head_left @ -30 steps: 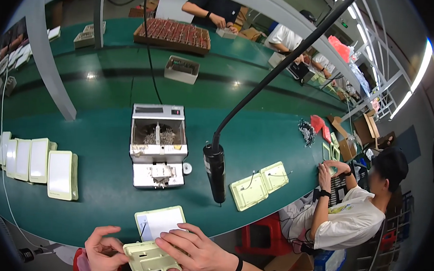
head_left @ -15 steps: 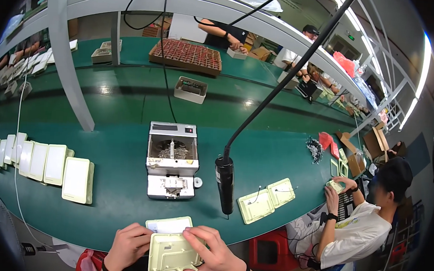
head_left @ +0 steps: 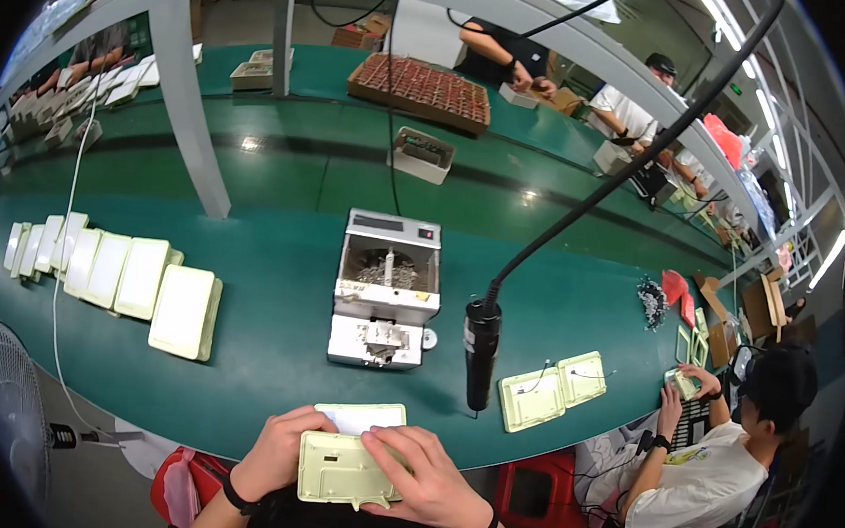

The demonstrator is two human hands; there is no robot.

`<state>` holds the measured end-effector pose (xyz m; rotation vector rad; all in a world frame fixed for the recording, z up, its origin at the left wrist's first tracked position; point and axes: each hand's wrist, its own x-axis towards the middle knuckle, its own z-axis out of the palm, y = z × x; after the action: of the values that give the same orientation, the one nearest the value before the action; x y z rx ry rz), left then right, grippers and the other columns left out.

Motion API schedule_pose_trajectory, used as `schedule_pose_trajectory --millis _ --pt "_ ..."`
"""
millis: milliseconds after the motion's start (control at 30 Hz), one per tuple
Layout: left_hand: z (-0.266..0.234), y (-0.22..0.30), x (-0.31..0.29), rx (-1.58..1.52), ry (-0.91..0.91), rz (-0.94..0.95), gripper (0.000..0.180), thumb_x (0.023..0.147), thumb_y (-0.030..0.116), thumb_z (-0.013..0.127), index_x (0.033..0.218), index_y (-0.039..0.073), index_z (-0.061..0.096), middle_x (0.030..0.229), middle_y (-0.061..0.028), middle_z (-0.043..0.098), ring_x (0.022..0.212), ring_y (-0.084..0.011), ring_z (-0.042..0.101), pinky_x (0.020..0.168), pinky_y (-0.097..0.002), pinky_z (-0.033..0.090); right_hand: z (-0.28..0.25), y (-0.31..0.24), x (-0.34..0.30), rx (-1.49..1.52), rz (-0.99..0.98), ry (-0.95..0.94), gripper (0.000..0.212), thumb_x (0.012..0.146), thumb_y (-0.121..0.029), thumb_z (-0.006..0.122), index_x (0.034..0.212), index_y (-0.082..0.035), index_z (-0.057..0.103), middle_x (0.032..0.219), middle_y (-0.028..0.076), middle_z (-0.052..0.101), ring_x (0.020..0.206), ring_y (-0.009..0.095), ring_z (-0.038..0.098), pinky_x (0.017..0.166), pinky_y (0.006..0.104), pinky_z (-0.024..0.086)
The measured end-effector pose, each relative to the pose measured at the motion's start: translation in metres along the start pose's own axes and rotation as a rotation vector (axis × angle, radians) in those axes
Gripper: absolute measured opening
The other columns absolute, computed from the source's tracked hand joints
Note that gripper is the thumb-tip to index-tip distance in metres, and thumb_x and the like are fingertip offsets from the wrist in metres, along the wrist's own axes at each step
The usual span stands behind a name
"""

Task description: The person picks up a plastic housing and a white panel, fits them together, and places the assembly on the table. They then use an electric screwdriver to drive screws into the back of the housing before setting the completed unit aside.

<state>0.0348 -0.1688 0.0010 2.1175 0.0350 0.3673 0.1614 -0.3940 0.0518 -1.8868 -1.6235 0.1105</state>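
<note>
Close to my body, at the table's front edge, I hold a pale green plastic housing (head_left: pixel 344 477) with raised ribs and a small dark slot. Behind it shows a second pale green part (head_left: pixel 374 417) with a white face; whether the two are joined I cannot tell. My left hand (head_left: pixel 278 454) is closed on the left side of the housing, its fingers behind the edge. My right hand (head_left: pixel 436 487) grips the right side, with fingers laid across the front. Beyond them stands a white and grey screw feeder (head_left: pixel 386 291) with small metal pieces in its tray. A black electric screwdriver (head_left: pixel 481 355) hangs point down to its right.
Stacks of pale green panels with white faces (head_left: pixel 182 312) line the left side. Two opened housings with wires (head_left: pixel 532 399) lie right of the screwdriver. A co-worker (head_left: pixel 709 475) handles a similar part at far right. A fan (head_left: pixel 8 394) stands at left; a grey post (head_left: pixel 187 85) rises behind.
The view has shifted, so the bench items appear farther right and higher. The housing in my hands has tilted slightly, and my left fingers have closed further round its upper left edge.
</note>
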Motion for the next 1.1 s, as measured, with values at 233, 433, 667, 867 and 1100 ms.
schedule_pose_trajectory --millis 233,433,667,867,1100 --pt "0.009 -0.021 0.007 -0.082 0.037 0.146 0.013 0.081 0.002 0.079 0.092 0.0 0.071 0.088 -0.0089 0.069 0.08 -0.028 0.065 0.069 -0.0372 0.054 -0.002 0.006 0.005 -0.041 0.086 -0.076 0.098 0.068 -0.034 0.097 0.149 0.004 0.057 0.142 0.019 0.056 0.126 0.041 0.057 0.106 0.0507 0.05" --pt "0.012 -0.031 0.003 -0.199 0.085 0.066 0.015 0.081 0.003 0.081 0.094 -0.001 0.074 0.09 -0.0107 0.07 0.081 -0.0299 0.065 0.07 -0.0378 0.054 0.011 0.012 0.01 -0.022 0.132 -0.063 0.101 0.064 -0.03 0.098 0.15 0.004 0.056 0.143 0.02 0.055 0.125 0.043 0.056 0.106 0.0522 0.049" --pt "0.017 -0.033 0.002 -0.185 0.072 0.141 0.016 0.082 0.002 0.079 0.098 -0.001 0.076 0.101 -0.013 0.076 0.088 -0.0336 0.069 0.075 -0.0401 0.057 0.002 0.01 0.005 -0.049 0.162 -0.093 0.105 0.066 -0.036 0.098 0.152 0.004 0.053 0.145 0.02 0.054 0.128 0.043 0.054 0.107 0.0507 0.049" --pt "0.013 -0.029 -0.008 -0.181 0.073 0.114 0.015 0.082 0.002 0.079 0.097 0.001 0.079 0.098 -0.0131 0.077 0.087 -0.0348 0.069 0.077 -0.0413 0.057 0.007 0.009 0.012 0.01 0.139 -0.072 0.103 0.075 -0.042 0.095 0.155 0.004 0.05 0.146 0.02 0.053 0.131 0.04 0.053 0.11 0.0488 0.048" --pt "0.013 -0.04 -0.008 -0.185 -0.024 0.032 0.018 0.08 0.004 0.081 0.097 0.002 0.079 0.1 -0.0125 0.078 0.09 -0.0346 0.071 0.079 -0.0411 0.058 -0.003 0.012 0.01 0.058 0.122 -0.098 0.103 0.078 -0.043 0.094 0.157 0.005 0.048 0.146 0.02 0.052 0.131 0.04 0.053 0.111 0.048 0.048"
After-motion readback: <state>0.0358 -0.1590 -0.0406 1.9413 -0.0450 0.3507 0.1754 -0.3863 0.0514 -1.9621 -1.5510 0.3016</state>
